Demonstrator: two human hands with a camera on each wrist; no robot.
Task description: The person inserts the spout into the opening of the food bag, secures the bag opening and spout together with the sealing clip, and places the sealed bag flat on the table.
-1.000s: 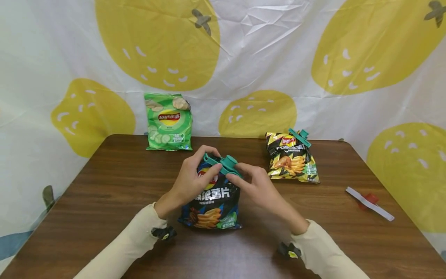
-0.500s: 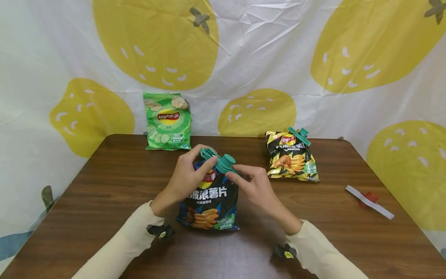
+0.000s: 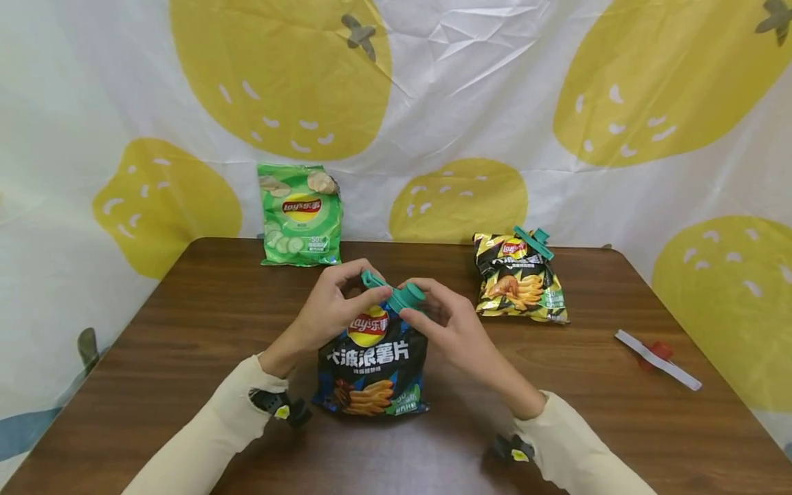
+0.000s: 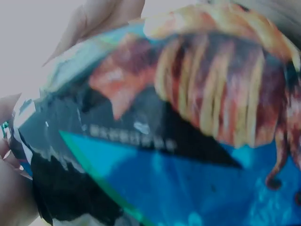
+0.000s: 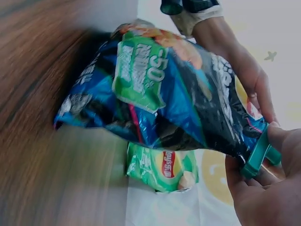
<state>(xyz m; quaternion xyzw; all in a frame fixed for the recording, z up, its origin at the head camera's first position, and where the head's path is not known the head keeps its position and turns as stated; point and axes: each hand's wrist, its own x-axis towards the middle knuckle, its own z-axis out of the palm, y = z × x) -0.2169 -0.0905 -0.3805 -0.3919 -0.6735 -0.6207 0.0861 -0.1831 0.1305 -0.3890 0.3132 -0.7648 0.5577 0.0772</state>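
Blue-and-black chip bag (image 3: 371,364) front and center on the tabletop (image 3: 198,330), upright, printed face to the person. Teal clip (image 3: 405,297) at its top edge, about 1 o'clock on the bag. Left hand (image 3: 334,306) at the clip's 9 o'clock: grip pinched on that end, thumb in front, fingers behind. Right hand (image 3: 454,326) at 4 o'clock: grip pinched around the spout end, thumb on the near side; right wrist view agrees. Can't tell if the clip is latched. Left wrist view is mostly bag, blurry.

Around the bag: green chip bag (image 3: 301,234) at 11 o'clock, upright near the back edge. Yellow-and-black chip bag (image 3: 520,292) at 2 o'clock, second teal clip (image 3: 533,242) across its top right corner. Red-and-white piece (image 3: 658,359) at 3 o'clock, well apart. Lemon-print cloth (image 3: 470,82) at 12, behind everything.
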